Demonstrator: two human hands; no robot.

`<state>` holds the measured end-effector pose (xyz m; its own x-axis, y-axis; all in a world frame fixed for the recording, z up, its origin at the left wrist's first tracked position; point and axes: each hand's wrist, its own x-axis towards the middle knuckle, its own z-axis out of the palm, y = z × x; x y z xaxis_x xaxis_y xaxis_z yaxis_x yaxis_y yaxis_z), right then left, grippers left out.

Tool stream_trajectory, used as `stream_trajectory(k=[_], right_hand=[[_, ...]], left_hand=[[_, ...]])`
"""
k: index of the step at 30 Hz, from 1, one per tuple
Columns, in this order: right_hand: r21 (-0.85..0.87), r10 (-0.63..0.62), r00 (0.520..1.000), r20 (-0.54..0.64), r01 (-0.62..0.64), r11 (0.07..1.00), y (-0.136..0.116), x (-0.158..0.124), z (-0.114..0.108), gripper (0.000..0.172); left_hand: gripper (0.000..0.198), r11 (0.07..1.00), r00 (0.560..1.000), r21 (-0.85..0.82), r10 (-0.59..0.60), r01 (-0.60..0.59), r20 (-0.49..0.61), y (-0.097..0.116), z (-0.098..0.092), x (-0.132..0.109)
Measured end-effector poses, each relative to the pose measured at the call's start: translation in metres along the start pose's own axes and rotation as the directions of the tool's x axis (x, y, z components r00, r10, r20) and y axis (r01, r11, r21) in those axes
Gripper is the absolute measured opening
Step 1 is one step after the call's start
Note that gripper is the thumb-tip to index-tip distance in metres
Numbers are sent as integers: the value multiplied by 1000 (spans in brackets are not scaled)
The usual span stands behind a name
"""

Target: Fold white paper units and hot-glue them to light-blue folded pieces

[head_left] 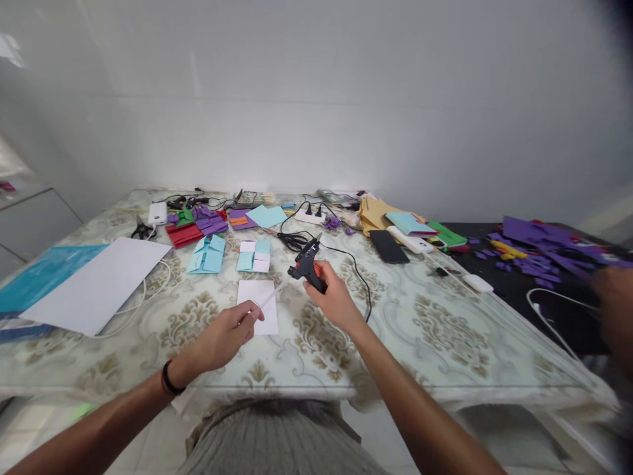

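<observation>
My right hand [332, 293] is wrapped round the handle of a black glue gun [307, 260] with an orange trigger, its nozzle tilted up and away. In my left hand [240, 328] a translucent glue stick [271, 297] is pinched, slanting toward the gun's rear; whether it touches the gun I cannot tell. A white sheet of paper [258, 290] lies on the table under my left fingers. Just beyond it sits a square of light blue and white folded paper [254, 256]. To its left is a folded light blue paper piece [206, 254].
The patterned tablecloth [450, 330] covers the table. At left, a large white sheet [99, 284] overlaps a blue packet [54, 264]. A power strip [310, 215], cables and a black phone [389, 247] lie farther back. Purple scraps [531, 257] and another person's blurred hand [616, 303] are at right.
</observation>
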<state>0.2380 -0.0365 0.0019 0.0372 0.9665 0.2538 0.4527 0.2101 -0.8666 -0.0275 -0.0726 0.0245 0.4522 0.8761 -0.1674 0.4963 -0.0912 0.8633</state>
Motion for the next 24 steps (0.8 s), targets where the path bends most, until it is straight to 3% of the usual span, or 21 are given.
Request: stream_trajectory(k=[8,13,24], right_hand=[[11,-13,996,85,12,1000,3,-3,2,40],[-62,-7,999,46,10,998,1,-5,1,39],[-43,-19,995,100,23,999,13,-11,11,33]], left_hand=[[26,1000,999,0,-30,30,16,0,0,0],[25,1000,1000,5,-16,16,13,-2,2,3],[26,995,997,96,35,-29,-66,0,8,6]])
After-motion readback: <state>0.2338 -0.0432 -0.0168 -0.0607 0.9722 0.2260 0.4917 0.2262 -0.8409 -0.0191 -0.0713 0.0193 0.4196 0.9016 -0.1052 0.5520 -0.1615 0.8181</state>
